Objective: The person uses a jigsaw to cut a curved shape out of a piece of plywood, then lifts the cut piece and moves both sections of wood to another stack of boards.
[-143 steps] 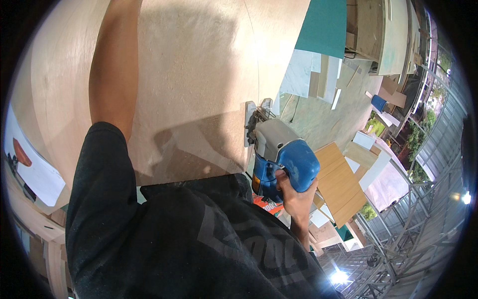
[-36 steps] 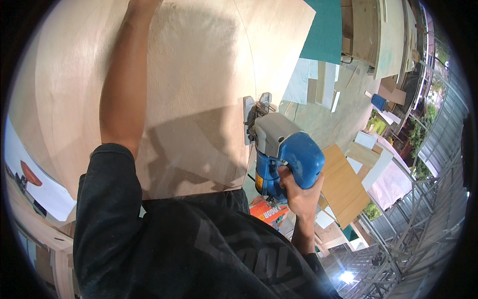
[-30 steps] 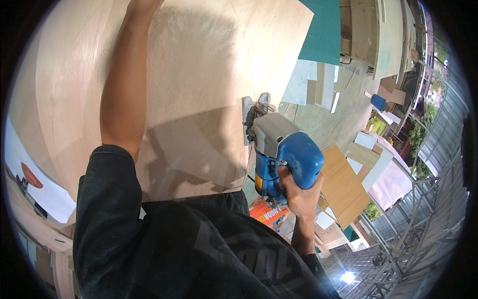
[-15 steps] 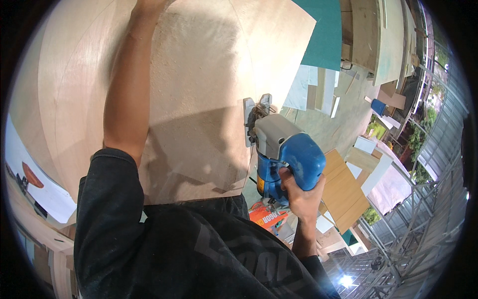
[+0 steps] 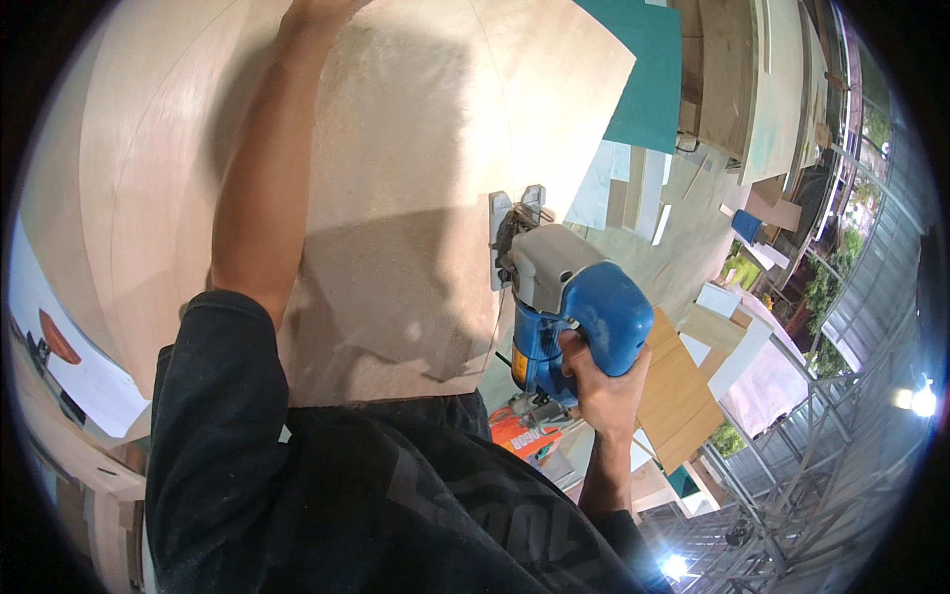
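My right hand [image 5: 606, 394] is closed round the handle of a blue and grey jigsaw [image 5: 606, 312]. The saw's metal base plate [image 5: 499, 243] rests on a large plywood sheet [image 5: 396, 287], near its right side. A thin curved line runs over the wood ahead of the saw, and pale sawdust is scattered across the surface. My left arm stretches forward over the sheet. Only the edge of my left hand [image 5: 327, 6] shows at the top of the picture, with its fingers out of sight. The blade is hidden by the base and body of the saw.
The sheet's near edge touches my dark shirt. An orange and grey tool [image 5: 524, 432] lies below the saw. To the right are a green panel [image 5: 643, 89], a brown board [image 5: 683, 396] and several offcuts on the floor. A white panel [image 5: 74, 346] is at far left.
The view has shifted slightly. The jigsaw sits a little farther forward along the sheet, still in my right hand. My left forearm has moved slightly to the right in the picture.
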Available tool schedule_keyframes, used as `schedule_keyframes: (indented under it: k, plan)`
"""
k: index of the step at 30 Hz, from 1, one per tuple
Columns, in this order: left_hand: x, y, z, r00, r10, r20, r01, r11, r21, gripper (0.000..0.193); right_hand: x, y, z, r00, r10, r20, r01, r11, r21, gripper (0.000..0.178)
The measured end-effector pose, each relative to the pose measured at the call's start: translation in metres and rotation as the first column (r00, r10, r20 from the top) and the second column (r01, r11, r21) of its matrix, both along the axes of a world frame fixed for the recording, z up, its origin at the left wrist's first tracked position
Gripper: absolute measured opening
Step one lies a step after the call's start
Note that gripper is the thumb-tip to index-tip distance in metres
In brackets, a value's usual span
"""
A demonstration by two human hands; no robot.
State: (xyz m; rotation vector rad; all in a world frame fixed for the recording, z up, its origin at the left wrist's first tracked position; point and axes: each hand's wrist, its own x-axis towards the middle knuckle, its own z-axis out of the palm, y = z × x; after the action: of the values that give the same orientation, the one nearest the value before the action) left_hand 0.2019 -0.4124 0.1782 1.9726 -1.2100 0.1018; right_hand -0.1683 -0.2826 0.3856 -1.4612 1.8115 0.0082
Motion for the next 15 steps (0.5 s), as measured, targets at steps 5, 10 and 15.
schedule_keyframes:
  k: [5,10,15]
  plan:
    - [0.0024,0.0062,-0.002,1.0,0.0,0.002,0.0,1.0,0.003,0.017,0.0004,-0.0037,-0.0045,1.0,0.011,-0.017,-0.01,0.999,0.038,0.014]
    - [-0.001,0.0048,-0.0056,1.0,-0.006,-0.002,0.006,1.0,-0.019,0.017,0.0047,-0.0042,-0.0033,1.0,0.006,-0.023,-0.006,1.0,0.017,0.013]
    - [0.0022,0.007,-0.0034,1.0,-0.009,-0.003,0.009,1.0,-0.013,0.017,0.0066,-0.0043,-0.003,1.0,-0.006,-0.012,0.006,1.0,0.012,0.012]
